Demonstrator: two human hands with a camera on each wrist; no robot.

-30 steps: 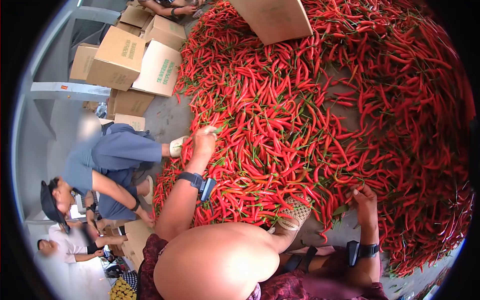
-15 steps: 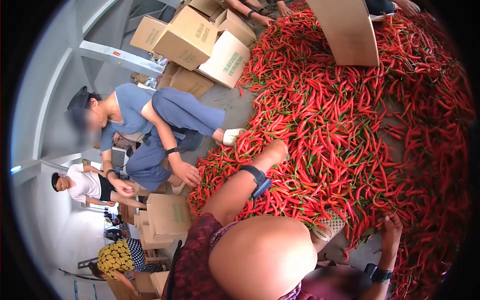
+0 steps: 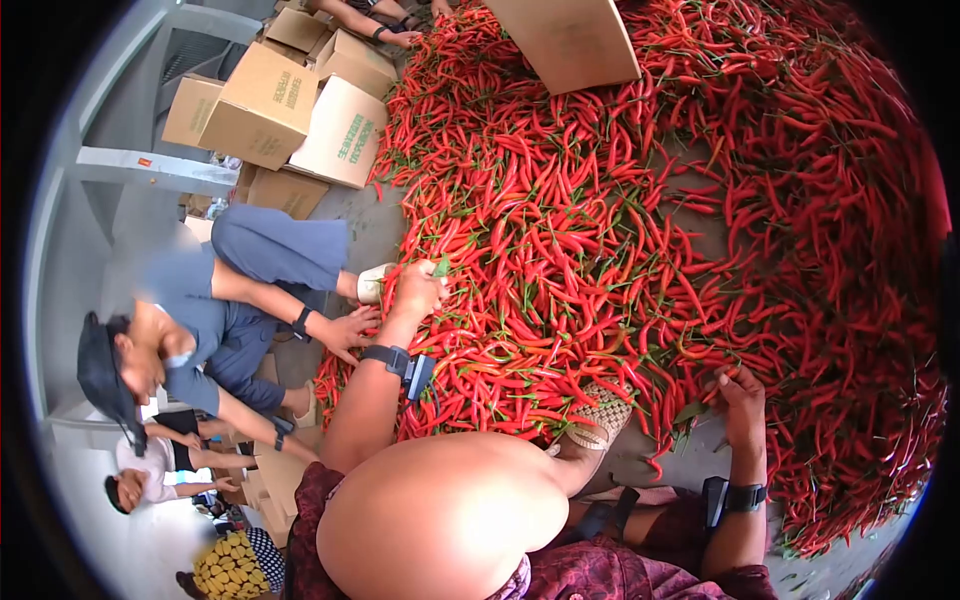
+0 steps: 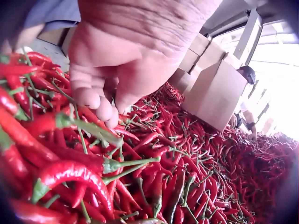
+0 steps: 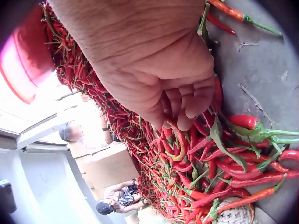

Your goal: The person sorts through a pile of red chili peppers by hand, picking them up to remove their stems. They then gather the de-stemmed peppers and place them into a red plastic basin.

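Red chillies with green stems (image 3: pixel 540 230) lie in a wide heap. At the heap's left side in the head view, my left hand (image 3: pixel 420 290) has its fingers curled in and pinches a green leaf (image 3: pixel 442 267); in the left wrist view this hand (image 4: pixel 135 51) hangs just over the chillies (image 4: pixel 74 177), its fingertips close together. My right hand (image 3: pixel 742 400) is at the heap's near edge. In the right wrist view the thumb and fingers of this hand (image 5: pixel 154 79) pinch a curved orange-red chilli (image 5: pixel 180 142), beside a long green leaf (image 5: pixel 222 142).
A person in blue (image 3: pixel 195 310) crouches at the left with a hand by the heap. Cardboard boxes (image 3: pixel 262 105) are stacked behind, and another box (image 3: pixel 570 45) stands on the chillies. My woven shoe (image 3: pixel 603 415) is at the near edge, by grey floor (image 3: pixel 650 455).
The head view swung aside and back. The person in blue has leaned over, with a hand closer to my left wrist. Both my hands remain near the same spots.
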